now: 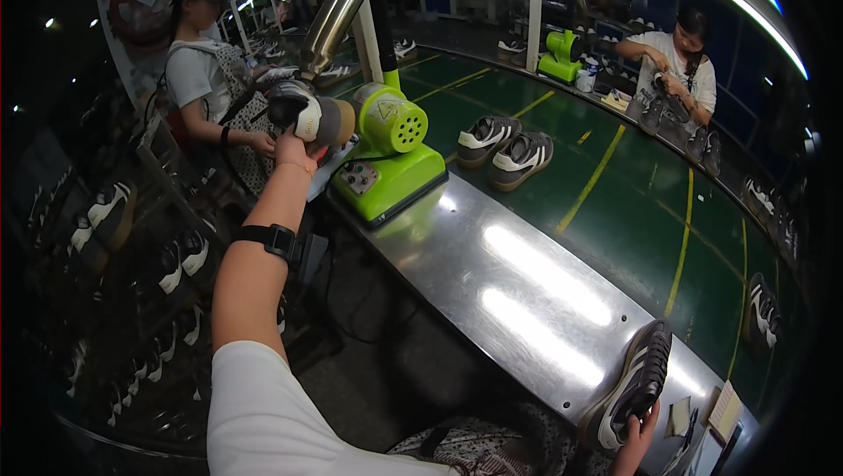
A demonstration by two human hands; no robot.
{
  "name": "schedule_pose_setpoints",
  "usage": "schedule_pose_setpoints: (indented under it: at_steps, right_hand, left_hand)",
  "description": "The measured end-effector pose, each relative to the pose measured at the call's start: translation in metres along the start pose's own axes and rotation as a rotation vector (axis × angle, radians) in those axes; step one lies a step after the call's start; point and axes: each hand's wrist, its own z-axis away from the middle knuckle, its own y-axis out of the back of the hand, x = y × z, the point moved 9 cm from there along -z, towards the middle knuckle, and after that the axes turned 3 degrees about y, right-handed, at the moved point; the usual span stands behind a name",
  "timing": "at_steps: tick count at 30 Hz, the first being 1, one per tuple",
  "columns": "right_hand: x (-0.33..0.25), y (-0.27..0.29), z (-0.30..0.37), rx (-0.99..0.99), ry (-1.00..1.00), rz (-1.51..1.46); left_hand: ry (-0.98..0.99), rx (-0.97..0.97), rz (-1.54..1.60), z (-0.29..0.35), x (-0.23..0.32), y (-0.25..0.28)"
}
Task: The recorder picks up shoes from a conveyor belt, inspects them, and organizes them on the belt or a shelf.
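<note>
With my arm stretched out to the far left, my left hand (294, 151) is closed on a black-and-white sneaker (303, 114) with a tan sole. That sneaker is right below the metal nozzle (332, 32) of a bright green blower (391, 173); I cannot tell whether they touch. At the lower right my right hand (639, 435) grips a dark sneaker (634, 379) with white stripes near its heel opening. This sneaker rests on or just over the bare metal tabletop (457, 274), and part of the hand is hidden by it.
Behind the metal top runs a green conveyor belt (606, 177) with yellow lines, carrying a pair of striped sneakers (505, 151). A notepad (724, 410) lies at the right corner. Racks of shoes (180, 256) stand at left. Co-workers (206, 81) are at the left and far right.
</note>
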Motion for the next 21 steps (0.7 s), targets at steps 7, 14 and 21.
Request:
schedule_pose_setpoints:
  at_steps: [7, 14, 21]
  right_hand:
    - [0.010, -0.008, -0.005, -0.113, -0.166, 0.043]
    - [0.007, -0.009, -0.020, -0.074, -0.077, -0.218]
    - [0.011, -0.035, 0.007, -0.061, -0.173, -1.152]
  left_hand:
    - [-0.046, -0.281, 0.082, 0.104, -0.058, 0.031]
    - [0.614, -0.681, 0.198, 0.246, -0.189, 0.014]
    - [1.185, -0.881, 0.077, 0.382, -0.334, -0.050]
